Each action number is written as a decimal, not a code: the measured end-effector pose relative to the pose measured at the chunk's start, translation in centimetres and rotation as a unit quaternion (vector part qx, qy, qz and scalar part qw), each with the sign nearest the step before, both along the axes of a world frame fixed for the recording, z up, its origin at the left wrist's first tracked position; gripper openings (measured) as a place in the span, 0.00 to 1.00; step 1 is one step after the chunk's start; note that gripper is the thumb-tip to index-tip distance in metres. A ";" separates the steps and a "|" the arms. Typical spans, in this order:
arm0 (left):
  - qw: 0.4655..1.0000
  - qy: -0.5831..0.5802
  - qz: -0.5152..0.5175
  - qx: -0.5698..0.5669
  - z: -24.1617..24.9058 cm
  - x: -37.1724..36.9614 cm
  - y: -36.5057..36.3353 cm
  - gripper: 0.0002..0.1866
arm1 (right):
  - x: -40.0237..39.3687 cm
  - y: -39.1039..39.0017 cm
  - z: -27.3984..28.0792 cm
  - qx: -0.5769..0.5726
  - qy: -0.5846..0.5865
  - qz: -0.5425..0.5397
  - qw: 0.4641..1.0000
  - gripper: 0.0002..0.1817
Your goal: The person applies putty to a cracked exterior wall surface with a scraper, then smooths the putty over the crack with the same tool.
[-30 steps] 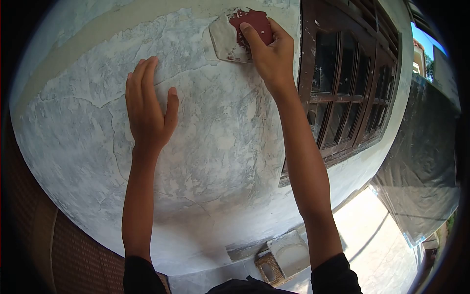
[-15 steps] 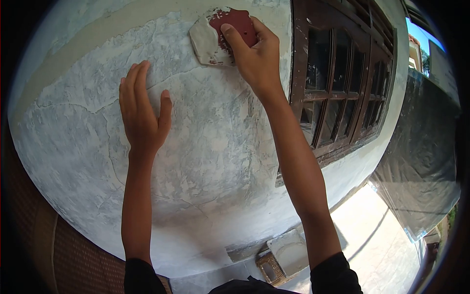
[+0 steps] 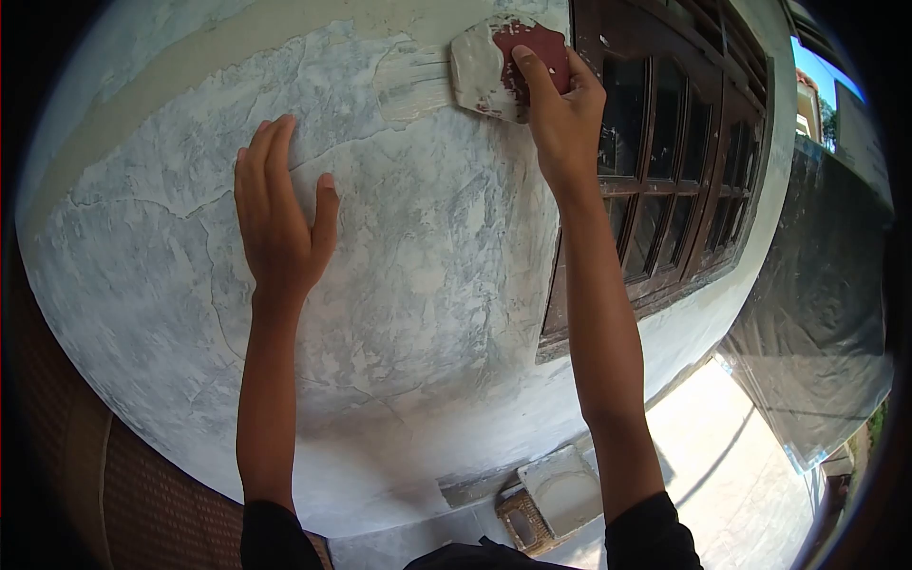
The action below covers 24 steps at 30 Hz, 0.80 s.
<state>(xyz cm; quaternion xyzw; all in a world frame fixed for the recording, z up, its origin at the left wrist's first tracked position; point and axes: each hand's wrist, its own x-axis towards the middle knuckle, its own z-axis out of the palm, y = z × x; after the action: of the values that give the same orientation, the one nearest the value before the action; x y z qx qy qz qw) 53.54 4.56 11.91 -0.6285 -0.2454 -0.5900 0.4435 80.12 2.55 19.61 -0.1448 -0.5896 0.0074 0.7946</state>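
Note:
My right hand [image 3: 567, 119] grips a red putty spreader [image 3: 478, 68] whose left half is coated in pale putty. Its blade lies against the wall [image 3: 408, 275] high up, close to the window frame. Just left of the spreader runs a streaky smear of fresh putty [image 3: 413, 84]. My left hand [image 3: 280, 214] is open and holds nothing, its palm towards the wall and its fingers stretched upward. Patchy grey and white plaster with thin cracks covers the wall around both hands.
A dark wooden window [image 3: 655, 180] with several panes borders the wall on the right. Below it, a whitish square container [image 3: 560, 489] and a woven basket [image 3: 524, 524] stand on the floor. A dark plastic sheet [image 3: 812, 304] hangs at far right.
My right hand has moved the spreader to the right, up to the window frame, uncovering a streaked putty patch. The left hand has barely shifted.

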 end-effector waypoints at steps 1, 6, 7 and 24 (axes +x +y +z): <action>1.000 0.000 -0.003 -0.001 0.0 0.0 0.0 0.29 | -0.9 0.9 0.1 0.019 -0.015 -0.003 1.000 0.15; 1.000 0.003 -0.012 -0.004 0.0 -0.2 -0.1 0.29 | -1.2 1.4 -0.4 0.017 -0.035 -0.035 0.999 0.17; 1.000 0.003 -0.012 -0.008 -0.1 -0.2 -0.1 0.29 | 0.0 1.5 -0.5 0.001 -0.018 -0.035 0.999 0.16; 1.000 -0.004 -0.008 -0.011 -0.2 -0.5 0.2 0.30 | 3.5 2.1 -0.2 -0.007 0.023 -0.035 0.999 0.16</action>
<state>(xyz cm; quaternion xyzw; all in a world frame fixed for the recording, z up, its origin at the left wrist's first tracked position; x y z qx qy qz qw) 53.07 4.75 11.73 -0.6325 -0.2487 -0.5933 0.4314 83.57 4.62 19.39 -0.1705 -0.5660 -0.0127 0.8065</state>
